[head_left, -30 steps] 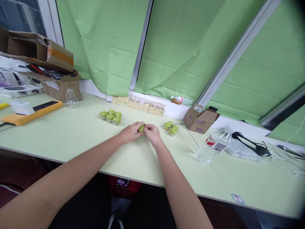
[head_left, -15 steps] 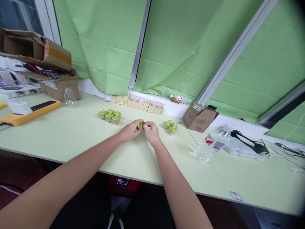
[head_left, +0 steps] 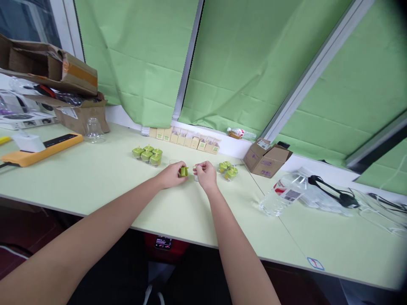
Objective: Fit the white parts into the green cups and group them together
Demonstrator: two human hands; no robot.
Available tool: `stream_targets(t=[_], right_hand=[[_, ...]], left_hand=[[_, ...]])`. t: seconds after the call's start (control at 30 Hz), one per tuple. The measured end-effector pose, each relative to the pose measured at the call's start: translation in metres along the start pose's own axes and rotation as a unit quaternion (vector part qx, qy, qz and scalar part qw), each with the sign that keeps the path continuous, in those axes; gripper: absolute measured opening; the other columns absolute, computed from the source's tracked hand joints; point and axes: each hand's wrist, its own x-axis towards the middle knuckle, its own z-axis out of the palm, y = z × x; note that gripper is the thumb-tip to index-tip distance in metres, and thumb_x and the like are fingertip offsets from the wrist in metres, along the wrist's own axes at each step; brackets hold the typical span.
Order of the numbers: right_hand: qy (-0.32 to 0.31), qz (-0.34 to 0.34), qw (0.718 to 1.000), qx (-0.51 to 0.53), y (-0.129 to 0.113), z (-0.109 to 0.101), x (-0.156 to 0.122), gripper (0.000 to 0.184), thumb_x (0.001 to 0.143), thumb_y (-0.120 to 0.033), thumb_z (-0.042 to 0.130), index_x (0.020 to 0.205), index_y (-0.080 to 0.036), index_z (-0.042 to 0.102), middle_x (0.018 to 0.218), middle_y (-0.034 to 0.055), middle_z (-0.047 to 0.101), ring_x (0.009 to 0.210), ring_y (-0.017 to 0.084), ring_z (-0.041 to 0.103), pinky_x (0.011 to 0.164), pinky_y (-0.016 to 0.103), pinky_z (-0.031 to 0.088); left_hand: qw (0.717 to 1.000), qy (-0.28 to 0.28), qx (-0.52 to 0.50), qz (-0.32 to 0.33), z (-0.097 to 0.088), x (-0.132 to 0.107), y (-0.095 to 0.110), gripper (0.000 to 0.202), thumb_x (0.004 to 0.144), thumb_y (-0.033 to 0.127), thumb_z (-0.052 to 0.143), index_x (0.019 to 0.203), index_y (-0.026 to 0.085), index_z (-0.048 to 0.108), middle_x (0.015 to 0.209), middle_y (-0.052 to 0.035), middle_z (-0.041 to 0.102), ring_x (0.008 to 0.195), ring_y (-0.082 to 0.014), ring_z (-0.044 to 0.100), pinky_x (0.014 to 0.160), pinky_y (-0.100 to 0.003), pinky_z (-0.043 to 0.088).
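Note:
My left hand is closed round a small green candle at the middle of the pale green table. My right hand is a little to its right, fingers pinched on a small clear piece that I cannot make out well. A cluster of green candles in clear cups stands to the left behind my hands. A smaller cluster of green candles lies just right of my right hand.
A row of small beige boxes lines the wall. An open cardboard box and a lying plastic bottle are to the right, with black cables. At left are an orange device, a glass dome and stacked cartons.
My hands were together on the green candle; now they have drawn apart, the left keeping the candle and the right moving right with a small clear piece.

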Motion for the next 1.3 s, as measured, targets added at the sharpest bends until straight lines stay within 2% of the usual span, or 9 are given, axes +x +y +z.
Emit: stream_targets(t=[0.17,0.4,0.57,0.7,0.9,1.0,1.13,1.23,1.3], right_hand=[[-0.019,-0.051,0.993,-0.11,0.004,-0.002,-0.002,0.006,0.076,-0.024,0.054,0.081,-0.022,0.053,0.08,-0.001,0.066,0.066,0.014,0.063,0.064,0.026,0.048],[-0.089,-0.199,0.93,-0.296,-0.004,-0.005,-0.011,0.018,0.077,-0.01,0.048,0.087,-0.021,0.059,0.083,0.0019,0.064,0.076,0.015,0.058,0.072,0.026,0.042],[-0.162,-0.211,0.886,-0.38,-0.011,-0.005,-0.017,0.023,0.078,-0.006,0.048,0.087,-0.021,0.063,0.085,0.0034,0.067,0.076,0.016,0.058,0.07,0.025,0.039],[-0.194,-0.194,0.861,-0.427,-0.014,-0.005,-0.021,0.02,0.078,-0.009,0.051,0.083,-0.021,0.065,0.077,0.0037,0.067,0.071,0.017,0.058,0.065,0.025,0.036],[-0.136,-0.209,0.903,-0.349,-0.019,-0.007,-0.02,0.019,0.08,-0.013,0.051,0.088,-0.021,0.067,0.083,0.0035,0.069,0.074,0.016,0.058,0.07,0.024,0.039],[-0.123,-0.164,0.937,-0.283,-0.024,-0.006,-0.022,0.021,0.089,-0.028,0.049,0.083,-0.02,0.066,0.074,0.0013,0.067,0.064,0.014,0.055,0.064,0.024,0.038],[-0.167,-0.102,0.959,-0.206,-0.032,-0.002,-0.025,0.049,0.095,-0.049,0.038,0.063,-0.019,0.061,0.059,-0.0004,0.059,0.06,0.013,0.053,0.059,0.024,0.036],[-0.201,-0.059,0.966,-0.152,-0.048,0.001,-0.028,0.05,0.091,-0.054,0.044,0.057,-0.019,0.052,0.053,-0.0026,0.051,0.053,0.012,0.049,0.055,0.024,0.035],[-0.28,0.015,0.957,-0.078,-0.066,0.002,-0.041,0.046,0.088,-0.056,0.05,0.061,-0.019,0.051,0.05,-0.0044,0.049,0.047,0.011,0.047,0.05,0.023,0.035]], left_hand=[[1.0,-0.014,0.018,-0.012,-0.003,0.0,-0.002,0.049,0.077,0.037,0.063,0.124,0.024,0.056,0.091,-0.0024,0.067,0.072,-0.0164,0.06,0.069,-0.029,0.048],[0.999,-0.019,0.049,-0.009,-0.006,-0.002,-0.004,0.036,0.076,0.038,0.063,0.107,0.023,0.058,0.088,-0.0017,0.067,0.07,-0.017,0.058,0.064,-0.028,0.045],[0.998,-0.037,0.045,-0.002,-0.011,-0.003,-0.003,0.036,0.074,0.033,0.062,0.108,0.023,0.057,0.094,-0.0026,0.068,0.074,-0.0178,0.06,0.065,-0.028,0.046],[0.998,-0.061,0.024,0.02,-0.018,-0.004,0.001,0.045,0.071,0.023,0.059,0.116,0.025,0.057,0.11,-0.0043,0.068,0.085,-0.0187,0.063,0.072,-0.029,0.049],[1.0,-0.014,0.002,0.018,-0.022,-0.004,0.007,0.037,0.076,0.024,0.057,0.112,0.025,0.06,0.115,-0.0045,0.066,0.098,-0.0201,0.062,0.079,-0.031,0.05],[1.0,0.011,0.003,0.022,-0.02,-0.005,0.01,0.032,0.08,0.034,0.059,0.11,0.024,0.061,0.111,-0.0045,0.067,0.097,-0.0206,0.061,0.081,-0.032,0.05],[0.998,-0.003,0.009,0.066,-0.012,-0.005,0.015,0.028,0.079,0.033,0.06,0.104,0.022,0.065,0.103,-0.0055,0.068,0.096,-0.0218,0.061,0.084,-0.034,0.05],[0.995,-0.035,0.019,0.088,-0.004,-0.002,0.014,0.022,0.077,0.028,0.061,0.096,0.02,0.069,0.097,-0.0063,0.069,0.095,-0.0234,0.062,0.086,-0.035,0.05],[0.991,-0.068,0.038,0.104,0.0,0.0,0.009,0.019,0.075,0.025,0.061,0.091,0.02,0.07,0.095,-0.0064,0.07,0.095,-0.0246,0.062,0.087,-0.036,0.049]])
